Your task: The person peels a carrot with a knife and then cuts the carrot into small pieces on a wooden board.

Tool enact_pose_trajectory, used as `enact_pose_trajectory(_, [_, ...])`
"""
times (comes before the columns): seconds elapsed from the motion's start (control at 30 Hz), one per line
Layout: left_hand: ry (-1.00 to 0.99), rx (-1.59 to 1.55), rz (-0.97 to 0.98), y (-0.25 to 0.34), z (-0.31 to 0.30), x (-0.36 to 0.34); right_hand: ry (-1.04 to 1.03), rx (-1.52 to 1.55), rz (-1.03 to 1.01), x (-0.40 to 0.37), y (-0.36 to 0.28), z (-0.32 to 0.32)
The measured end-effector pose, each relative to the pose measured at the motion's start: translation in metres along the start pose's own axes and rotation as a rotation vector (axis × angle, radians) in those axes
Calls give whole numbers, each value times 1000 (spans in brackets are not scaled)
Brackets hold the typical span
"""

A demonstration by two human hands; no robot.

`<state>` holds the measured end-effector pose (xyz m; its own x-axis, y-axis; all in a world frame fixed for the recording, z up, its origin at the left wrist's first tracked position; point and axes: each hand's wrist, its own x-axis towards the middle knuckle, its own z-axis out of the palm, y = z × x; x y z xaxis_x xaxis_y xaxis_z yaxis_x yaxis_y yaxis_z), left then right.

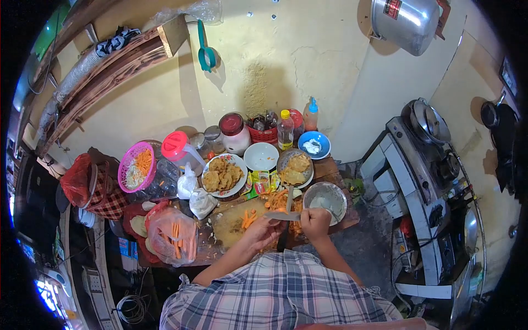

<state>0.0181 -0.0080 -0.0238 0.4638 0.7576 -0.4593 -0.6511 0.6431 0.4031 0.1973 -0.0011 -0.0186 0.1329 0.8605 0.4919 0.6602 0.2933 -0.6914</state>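
Observation:
My right hand (316, 224) is closed round the handle of a knife, whose flat grey blade (283, 216) points left toward my other hand. My left hand (263, 234) is curled with its fingertips at the blade, and a bit of orange carrot (281, 209) shows just past them. A grey upright strip (290, 197) stands beyond the blade, and a dark handle-like piece (283, 240) shows between my wrists. Below lies a heap of carrot shreds (275, 200). Cut carrot sticks (248, 219) rest on the wooden board (226, 224), left of the heap.
A bowl of pale batter (325, 200) stands right of my hands. Behind are plates of fried fritters (222, 175), a white bowl (261, 157) and a blue bowl (314, 145). A plastic bag with carrots (173, 236) lies left. A stove (421, 148) stands right.

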Motion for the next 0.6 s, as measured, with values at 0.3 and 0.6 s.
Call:
enact_pose_trajectory(0.3, [19,128,53,-10,3,11,29,-34,-6,0,-1,15])
enact_pose_trajectory(0.6, [31,20,61,10,-3,11,-59,37,235,1,21,22])
